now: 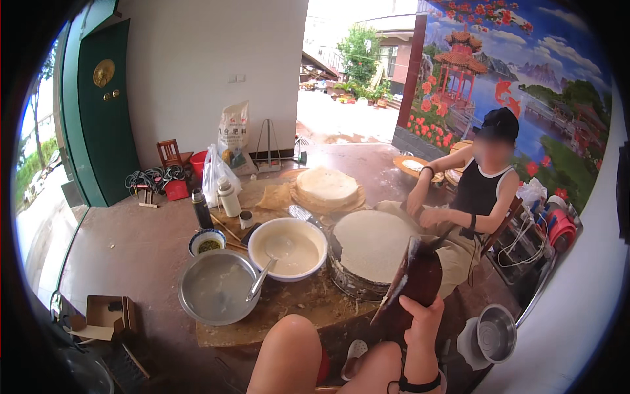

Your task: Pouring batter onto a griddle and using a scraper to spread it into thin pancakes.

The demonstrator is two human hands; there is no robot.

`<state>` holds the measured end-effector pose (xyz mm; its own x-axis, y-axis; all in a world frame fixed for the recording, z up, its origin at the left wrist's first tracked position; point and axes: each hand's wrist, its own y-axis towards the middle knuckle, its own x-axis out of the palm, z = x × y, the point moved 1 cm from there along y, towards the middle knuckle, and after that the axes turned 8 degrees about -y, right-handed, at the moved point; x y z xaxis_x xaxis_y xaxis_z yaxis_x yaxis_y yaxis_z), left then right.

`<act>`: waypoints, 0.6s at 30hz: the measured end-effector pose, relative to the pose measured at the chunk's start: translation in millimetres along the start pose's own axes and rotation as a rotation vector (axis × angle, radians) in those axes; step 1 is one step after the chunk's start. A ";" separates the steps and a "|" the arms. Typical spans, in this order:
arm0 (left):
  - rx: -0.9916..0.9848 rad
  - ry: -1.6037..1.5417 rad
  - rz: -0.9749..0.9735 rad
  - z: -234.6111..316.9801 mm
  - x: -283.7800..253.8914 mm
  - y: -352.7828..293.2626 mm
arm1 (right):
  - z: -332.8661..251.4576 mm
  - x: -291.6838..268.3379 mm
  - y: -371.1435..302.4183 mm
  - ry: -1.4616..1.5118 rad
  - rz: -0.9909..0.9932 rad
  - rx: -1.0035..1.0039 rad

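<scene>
My right hand [424,322], with a dark band at the wrist, grips a dark reddish-brown, board-like scraper [420,279] whose edge is smeared with pale batter. It is tilted over the near right edge of a round griddle [371,243], which a pale, thin layer of batter covers. My left hand is out of sight. Left of the griddle stands a white basin [289,270] of batter. A ladle [262,281] leans over that basin's rim toward a steel bowl [220,289] of cloudy liquid. Beyond the griddle lies a stack of thin round pancakes [327,184].
Across the griddle sits a person [476,190], both hands near its far right edge. A small bowl [208,243] with green contents, a dark thermos [201,209] and a white bottle [228,197] stand at the left. A metal pot [497,333] is low at right.
</scene>
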<state>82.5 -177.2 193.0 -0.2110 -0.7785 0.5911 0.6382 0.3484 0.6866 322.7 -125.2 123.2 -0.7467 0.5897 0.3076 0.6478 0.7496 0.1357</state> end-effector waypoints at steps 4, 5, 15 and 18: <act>0.096 0.194 -0.024 16.1 6.9 -3.8 | 5.6 13.3 2.0 0.023 -0.039 -0.014; 0.098 0.188 -0.011 22.4 6.4 -6.1 | 6.2 17.0 1.1 0.056 -0.059 0.005; 0.007 0.746 0.988 4.6 -129.3 -27.2 | 13.4 73.4 -19.0 0.202 -0.222 0.102; 0.062 0.540 1.056 4.5 -131.5 -30.0 | 22.4 82.0 -25.7 0.208 -0.283 0.123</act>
<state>87.8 -82.9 96.6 0.7473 -0.2050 0.6320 0.2687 0.9632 -0.0052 241.5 -89.3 123.8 -0.8390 0.2893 0.4608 0.3874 0.9123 0.1325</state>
